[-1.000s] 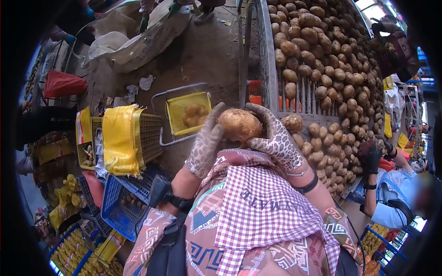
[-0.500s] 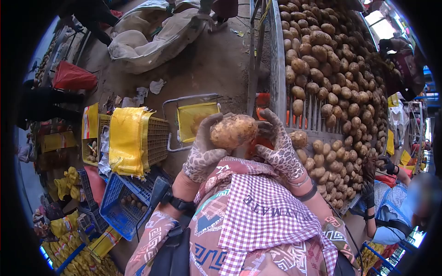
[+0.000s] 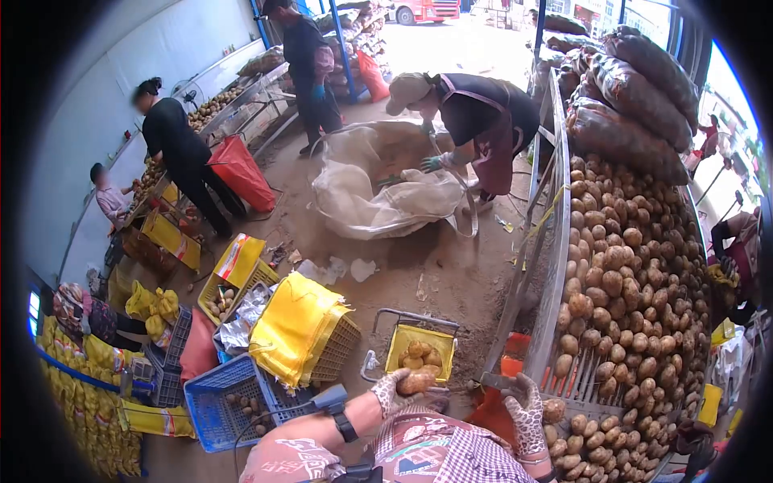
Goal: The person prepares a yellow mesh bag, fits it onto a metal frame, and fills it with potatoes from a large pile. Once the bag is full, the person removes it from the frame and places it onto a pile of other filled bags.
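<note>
My left hand (image 3: 390,394), in a leopard-print glove, grips a large potato (image 3: 416,382) at the near edge of a yellow mesh bag (image 3: 398,348). That bag hangs in a metal frame (image 3: 411,315), and several potatoes (image 3: 421,352) show inside it. My right hand (image 3: 527,419), gloved alike, has its fingers apart and holds nothing that I can see. It is beside the lower end of the sorting table's metal rail (image 3: 555,322), close to a potato (image 3: 553,410) at the edge of the pile.
Potatoes (image 3: 620,306) cover the slatted table on the right, under full sacks (image 3: 632,105). To the left stand a blue crate (image 3: 211,419) and a crate draped with yellow bags (image 3: 294,326). Ahead, a person (image 3: 491,113) bends over a big white sack (image 3: 346,193). Other people stand farther back.
The view has tilted up. My left hand has carried the potato forward to the yellow bag, while my right hand has left the potato and moved right toward the table.
</note>
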Demonstrator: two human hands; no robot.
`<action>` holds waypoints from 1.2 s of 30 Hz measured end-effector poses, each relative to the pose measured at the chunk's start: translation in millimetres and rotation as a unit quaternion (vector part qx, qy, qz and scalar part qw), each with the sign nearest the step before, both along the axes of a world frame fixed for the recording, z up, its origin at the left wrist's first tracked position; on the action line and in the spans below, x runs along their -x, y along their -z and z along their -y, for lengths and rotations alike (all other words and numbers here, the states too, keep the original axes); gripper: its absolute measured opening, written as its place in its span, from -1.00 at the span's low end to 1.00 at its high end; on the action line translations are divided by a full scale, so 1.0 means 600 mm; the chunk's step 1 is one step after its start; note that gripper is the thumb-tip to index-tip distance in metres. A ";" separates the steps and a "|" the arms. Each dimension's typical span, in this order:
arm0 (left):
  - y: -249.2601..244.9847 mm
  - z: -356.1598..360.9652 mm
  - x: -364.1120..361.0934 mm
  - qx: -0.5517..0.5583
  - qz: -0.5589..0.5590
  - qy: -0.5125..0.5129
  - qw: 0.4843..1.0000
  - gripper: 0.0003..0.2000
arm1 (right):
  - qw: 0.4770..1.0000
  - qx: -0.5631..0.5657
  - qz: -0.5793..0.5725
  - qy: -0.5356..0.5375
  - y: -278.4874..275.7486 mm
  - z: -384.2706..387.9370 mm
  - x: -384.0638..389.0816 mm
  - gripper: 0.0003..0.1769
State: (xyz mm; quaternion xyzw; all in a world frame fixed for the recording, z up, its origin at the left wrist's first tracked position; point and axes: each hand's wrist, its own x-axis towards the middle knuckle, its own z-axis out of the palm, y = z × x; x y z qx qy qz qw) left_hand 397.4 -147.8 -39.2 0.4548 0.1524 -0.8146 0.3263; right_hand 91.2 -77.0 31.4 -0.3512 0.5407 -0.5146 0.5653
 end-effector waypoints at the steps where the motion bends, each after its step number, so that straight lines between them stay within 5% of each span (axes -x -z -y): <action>1: -0.046 0.054 -0.007 0.061 0.048 -0.018 0.997 -0.59 | 1.000 -0.008 0.018 0.018 0.004 -0.002 0.004 -0.33; 2: -0.102 0.125 -0.015 0.120 0.095 -0.035 0.988 -0.61 | 1.000 -0.005 0.017 0.019 0.005 -0.002 0.007 -0.33; 3: -0.052 0.217 -0.050 0.281 0.049 -0.076 0.955 -0.64 | 1.000 -0.001 0.016 0.018 0.006 -0.004 0.008 -0.33; 4: -0.119 0.289 -0.058 0.415 0.087 -0.080 0.902 -0.63 | 1.000 0.001 0.017 0.019 0.006 -0.010 0.007 -0.34; 6: -0.108 0.438 -0.095 0.262 0.094 -0.169 0.946 -0.41 | 1.000 -0.001 0.007 0.026 -0.014 -0.015 -0.003 -0.34; 11: -0.155 0.418 0.003 0.413 0.183 -0.141 0.881 -0.47 | 0.998 0.030 0.007 0.053 0.021 -0.045 0.025 -0.35; 13: -0.128 0.362 0.069 0.340 0.132 -0.075 0.928 -0.57 | 0.995 0.009 -0.025 0.098 0.034 -0.068 0.048 -0.41; 17: -0.076 0.214 0.207 0.408 0.054 0.176 0.894 -0.62 | 0.985 0.025 -0.019 0.168 0.043 -0.145 0.115 -0.54; 22: -0.131 0.066 0.362 0.536 -0.009 0.471 0.701 -0.56 | 0.946 -0.040 -0.125 0.297 -0.034 -0.232 0.183 -0.59; 25: -0.144 0.004 0.452 0.596 -0.065 0.533 0.598 -0.54 | 0.879 -0.105 -0.320 0.337 -0.009 -0.301 0.239 -0.62; 26: -0.152 -0.019 0.478 0.597 -0.094 0.535 0.591 -0.52 | 0.894 -0.078 -0.264 0.352 0.009 -0.318 0.259 -0.60; 27: -0.126 -0.029 0.504 0.652 -0.055 0.579 0.487 -0.49 | 0.860 -0.111 -0.396 0.302 -0.033 -0.321 0.266 -0.58; 28: -0.142 -0.033 0.528 0.754 0.037 0.592 0.283 -0.45 | 0.853 -0.145 -0.397 0.306 -0.043 -0.329 0.276 -0.57; 31: -0.103 -0.077 0.577 0.777 0.133 0.606 0.106 -0.45 | 0.810 -0.210 -0.493 0.238 -0.018 -0.353 0.342 -0.43; 36: -0.093 -0.095 0.610 0.755 0.136 0.640 0.049 -0.46 | 0.801 -0.175 -0.533 0.208 -0.011 -0.324 0.472 -0.34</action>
